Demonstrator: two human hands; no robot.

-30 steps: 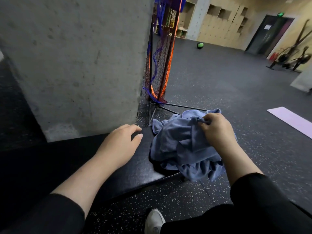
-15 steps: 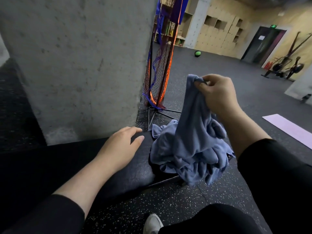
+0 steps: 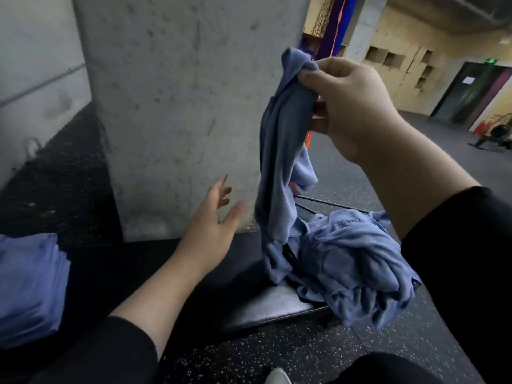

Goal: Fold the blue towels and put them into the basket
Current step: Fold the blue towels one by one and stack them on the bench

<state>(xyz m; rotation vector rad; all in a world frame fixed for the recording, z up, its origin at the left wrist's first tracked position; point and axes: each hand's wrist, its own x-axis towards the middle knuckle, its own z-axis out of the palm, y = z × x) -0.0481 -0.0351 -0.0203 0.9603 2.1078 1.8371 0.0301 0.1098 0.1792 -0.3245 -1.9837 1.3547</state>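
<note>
a concrete pillar rises behind the black bench, close against its far edge, and a netted frame in orange and blue stands just past the pillar's right side. a stack of folded towels lies at the left edge of view, on the bench's left end as far as can be told. a white shoe pokes in at the bottom, on the speckled floor. nothing blocks the hands from the cloth. since half a second ago the right hand has climbed higher, drawing the towel out longer from the pile, and the left hand has lifted off the bench and swung toward the hanging cloth. the right hand pinches the towel's top corner between thumb and curled fingers, with a small bunch of cloth poking out above the grip. the towel hangs straight down from that pinch, in front of the pillar's right edge, and its lower end trails into the crumpled pile at the bench's right end, part of which spills over the near right corner. the left hand is spread, palm turned toward the towel, fingers loose, near its lower part and apart from it.
</note>
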